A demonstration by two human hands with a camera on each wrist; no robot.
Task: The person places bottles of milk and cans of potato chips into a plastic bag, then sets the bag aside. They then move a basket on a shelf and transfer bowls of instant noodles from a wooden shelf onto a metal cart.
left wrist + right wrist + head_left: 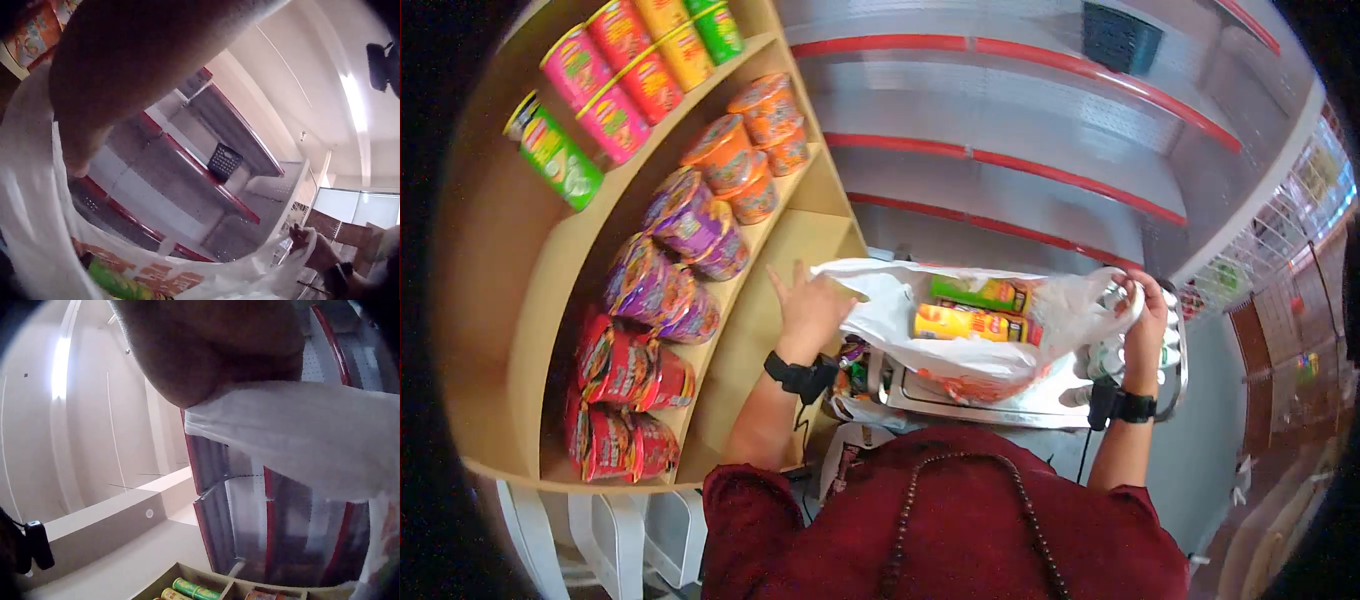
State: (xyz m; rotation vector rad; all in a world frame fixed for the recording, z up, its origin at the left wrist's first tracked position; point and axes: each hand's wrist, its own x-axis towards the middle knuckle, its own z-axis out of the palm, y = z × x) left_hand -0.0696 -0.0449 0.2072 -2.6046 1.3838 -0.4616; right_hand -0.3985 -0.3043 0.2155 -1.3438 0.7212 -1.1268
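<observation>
A white plastic bag [990,355] with orange-red print lies spread on a metal cart. Through its mouth show a yellow can [965,323] and a green can [980,292], lying on their sides. At the bag's left edge, my left hand [808,318] has its fingers spread and touches the plastic. My right hand [1142,318] grips the handle at the other side, holding it up. In the left wrist view, the bag [156,275] hangs wide between both hands, with the right hand [317,251] at its far end. The right wrist view shows the stretched white plastic [281,428] below the hand [212,350].
Wooden shelves [745,225] on the left hold cans and several purple, orange and red noodle packages. Red-edged shelves [1000,150] stand ahead, with a dark basket [1120,38] on top. White-capped bottles [1108,358] stand on the cart [920,395] beside the bag.
</observation>
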